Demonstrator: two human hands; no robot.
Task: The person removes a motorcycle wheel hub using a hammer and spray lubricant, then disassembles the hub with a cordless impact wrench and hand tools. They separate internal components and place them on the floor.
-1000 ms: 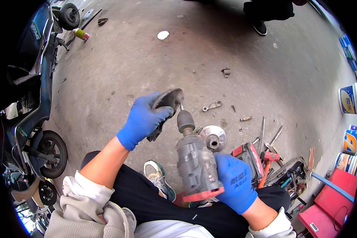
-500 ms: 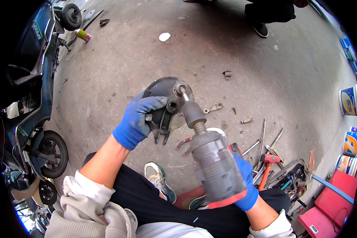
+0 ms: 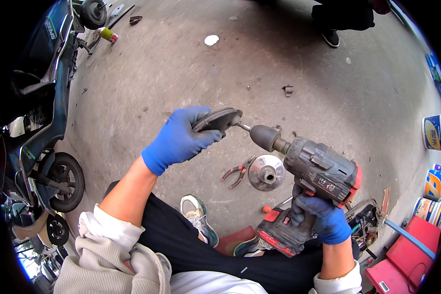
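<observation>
My left hand (image 3: pixel 179 139), in a blue glove, grips a dark round metal part (image 3: pixel 215 119) held up over the concrete floor. My right hand (image 3: pixel 318 218), also blue-gloved, holds the grip of a grey and red cordless impact driver (image 3: pixel 308 181). The driver lies nearly level, and its bit touches the right side of the metal part. Below the driver on the floor lie red-handled pliers (image 3: pixel 236 172) and a shiny round metal cover (image 3: pixel 266 172).
A dark blue scooter (image 3: pixel 39 112) stands at the left, its wheel (image 3: pixel 63 181) near my knee. Red tool cases (image 3: pixel 406 255) and loose tools sit at lower right. Buckets (image 3: pixel 433 132) line the right edge. Another person's shoe (image 3: pixel 330 36) is at the top.
The driver has swung from pointing upward to lying nearly level, pointing left. My left hand has turned the metal part edge-on and shifted it slightly right. The pliers and shiny cover are now uncovered.
</observation>
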